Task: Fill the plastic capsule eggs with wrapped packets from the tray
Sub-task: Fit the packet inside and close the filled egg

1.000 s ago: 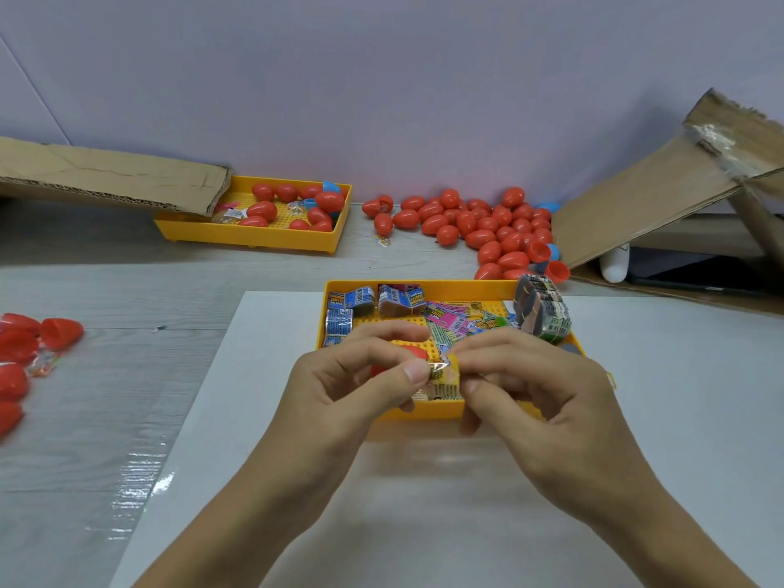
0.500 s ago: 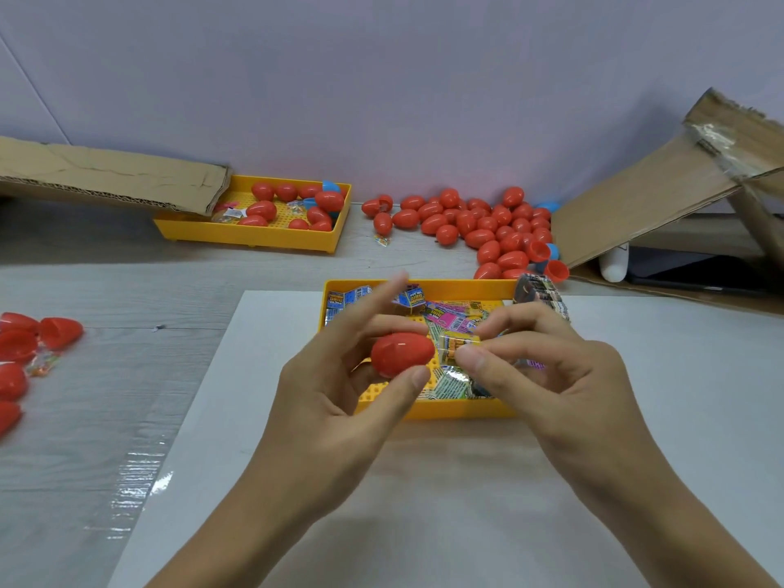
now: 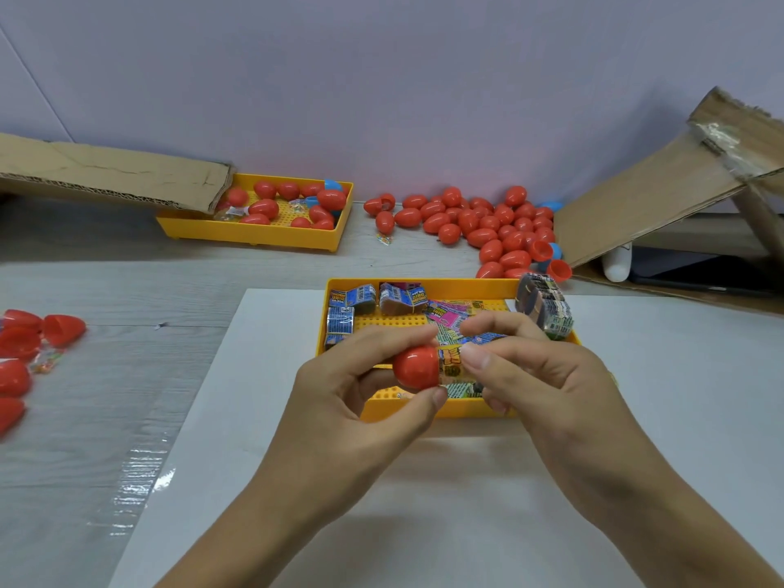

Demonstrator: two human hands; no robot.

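Observation:
My left hand (image 3: 360, 401) grips a red egg half (image 3: 415, 367) between thumb and fingers, its open side facing right. My right hand (image 3: 539, 375) pinches a yellow wrapped packet (image 3: 453, 362) whose left end sits at the mouth of the egg half. Both hands hover over the near yellow tray (image 3: 424, 413), which holds several printed packets, blue ones (image 3: 339, 320) at its left and a bundled stack (image 3: 545, 309) at its right corner.
A pile of red capsule eggs (image 3: 479, 224) lies at the back by the wall. A second yellow tray (image 3: 254, 231) with eggs stands back left under a cardboard flap (image 3: 110, 171). More red egg halves (image 3: 25, 345) lie far left. A cardboard box (image 3: 662, 184) leans at right.
The left hand turned the red egg half so its opening faces right. The right hand brought the yellow packet up against that opening.

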